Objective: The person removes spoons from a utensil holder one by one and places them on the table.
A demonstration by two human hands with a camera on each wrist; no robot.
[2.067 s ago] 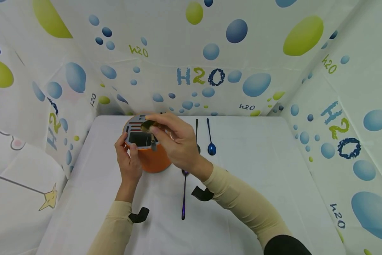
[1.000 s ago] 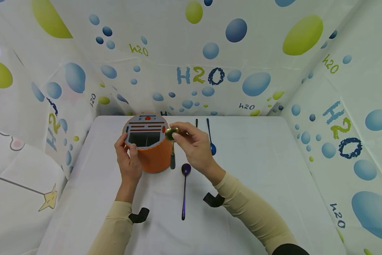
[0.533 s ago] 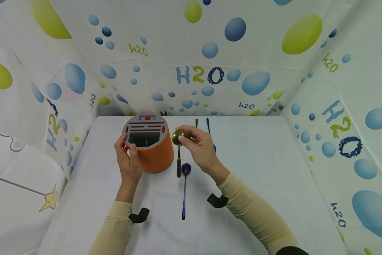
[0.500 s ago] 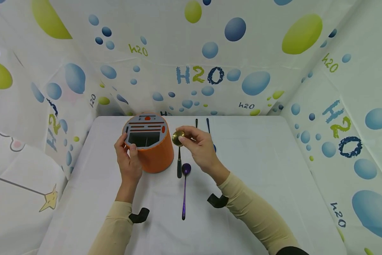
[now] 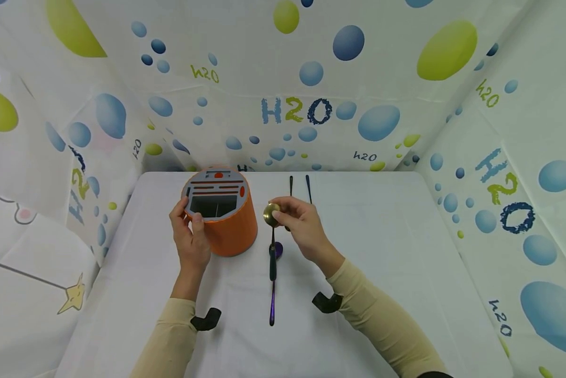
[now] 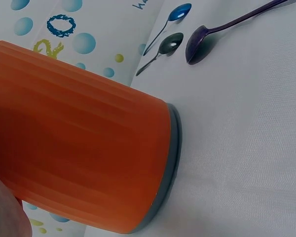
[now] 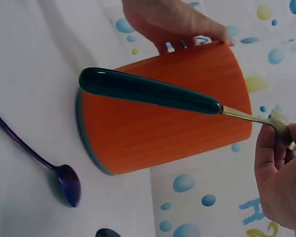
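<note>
My left hand (image 5: 192, 247) grips the left side of an orange utensil holder (image 5: 231, 233), thumb on the rim of its grey slotted lid (image 5: 238, 177). The holder stands upright on the white cloth. My right hand (image 5: 307, 231) pinches a gold spoon by its bowl, to the right of the holder. This spoon's dark green handle (image 7: 148, 91) points down towards me in the head view. Beneath it a purple spoon (image 5: 271, 307) lies on the cloth, partly covered by the handle in that view.
Behind my right hand lie a dark green spoon (image 6: 171, 43) and a blue spoon (image 6: 180, 12), handles towards the back wall. A patterned white curtain (image 5: 216, 126) closes off the back and both sides of the table (image 5: 382, 236).
My right hand has brought the gold spoon from above the holder's lid rightward and towards me, its handle now over the purple spoon. My left hand and the holder stay put.
</note>
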